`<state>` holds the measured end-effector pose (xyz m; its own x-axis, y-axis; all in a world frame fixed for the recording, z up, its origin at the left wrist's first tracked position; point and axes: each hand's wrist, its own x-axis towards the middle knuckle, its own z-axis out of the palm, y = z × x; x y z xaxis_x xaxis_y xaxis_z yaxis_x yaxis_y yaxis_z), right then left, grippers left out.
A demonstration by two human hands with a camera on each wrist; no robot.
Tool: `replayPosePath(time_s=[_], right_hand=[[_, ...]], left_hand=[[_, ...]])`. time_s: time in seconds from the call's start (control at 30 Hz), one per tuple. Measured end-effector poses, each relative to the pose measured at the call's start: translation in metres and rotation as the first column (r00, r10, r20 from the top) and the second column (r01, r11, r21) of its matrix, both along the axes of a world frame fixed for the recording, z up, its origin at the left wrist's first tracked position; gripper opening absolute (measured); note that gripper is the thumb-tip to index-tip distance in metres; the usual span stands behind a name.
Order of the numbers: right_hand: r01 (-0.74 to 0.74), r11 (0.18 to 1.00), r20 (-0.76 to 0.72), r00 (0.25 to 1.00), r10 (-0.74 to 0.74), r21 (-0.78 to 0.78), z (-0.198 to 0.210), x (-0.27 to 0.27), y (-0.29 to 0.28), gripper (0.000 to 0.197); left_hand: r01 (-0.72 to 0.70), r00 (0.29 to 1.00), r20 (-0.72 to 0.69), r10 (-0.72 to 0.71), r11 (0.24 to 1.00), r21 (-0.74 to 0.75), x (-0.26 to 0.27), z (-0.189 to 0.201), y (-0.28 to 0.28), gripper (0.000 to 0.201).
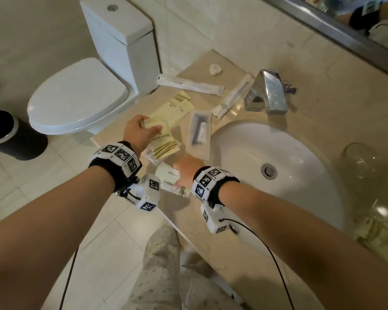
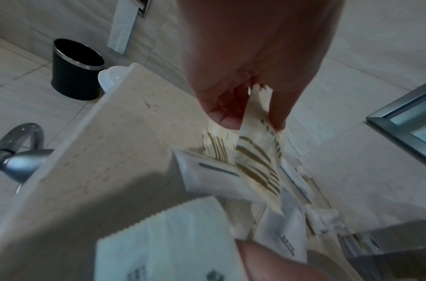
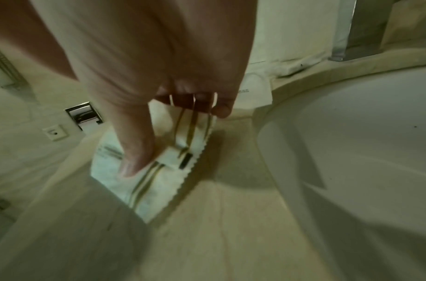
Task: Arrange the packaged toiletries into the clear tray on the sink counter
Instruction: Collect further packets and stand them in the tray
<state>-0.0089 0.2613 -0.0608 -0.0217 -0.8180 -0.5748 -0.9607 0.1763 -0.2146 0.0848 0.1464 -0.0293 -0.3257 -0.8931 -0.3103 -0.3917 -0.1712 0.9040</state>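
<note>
I am reaching my left hand over the counter toward eleven o'clock, and its thumb and fingers are pinching a yellow sachet with gold stripes; the left wrist view is showing the sachet nipped between thumb and fingertips. More yellow packets are lying just beyond it, toward twelve o'clock.

My right hand is sitting just beside the left one, at about four o'clock from it, near the counter's front edge. Its thumb and curled fingers are gripping a white packet with a serrated edge; the right wrist view is showing the thumb pressing on top of that packet.

A clear-wrapped kit is lying between the yellow packets and the basin, at one o'clock from my right hand. Two long white wrapped sticks, one at twelve o'clock and another leaning toward the faucet, are resting farther back, with a small white soap behind them.

The clear tray is standing well apart at three o'clock, right of the basin, with a pale packet showing through it.
</note>
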Motion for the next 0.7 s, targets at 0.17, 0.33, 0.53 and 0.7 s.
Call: replayPosePath(time_s=[0.17,0.33,0.53,0.7], right_hand=[[0.225,0.974,0.173,0.959,-0.225,0.021,0.013,-0.026,0.002,0.031],[0.388,0.921,0.217,0.902,-0.374,-0.028,0.035,-0.075,0.013,0.042],[0.533,0.846,0.233,0.825,-0.515,-0.017,0.047,-0.118,0.042,0.044],[0.643,0.761,0.235,0.729,-0.643,0.084,0.075,-0.141,0.085,0.032]], left_hand=[[0.003,1.0,0.006,-0.003,1.0,0.012,-0.011,0.003,-0.01,0.022],[0.066,0.997,-0.034,-0.065,0.997,0.041,-0.044,0.018,-0.019,0.026],[0.307,0.951,-0.073,-0.301,0.947,0.098,-0.105,0.037,-0.019,0.015],[0.525,0.846,-0.151,-0.511,0.848,0.069,-0.17,0.078,-0.016,0.013]])
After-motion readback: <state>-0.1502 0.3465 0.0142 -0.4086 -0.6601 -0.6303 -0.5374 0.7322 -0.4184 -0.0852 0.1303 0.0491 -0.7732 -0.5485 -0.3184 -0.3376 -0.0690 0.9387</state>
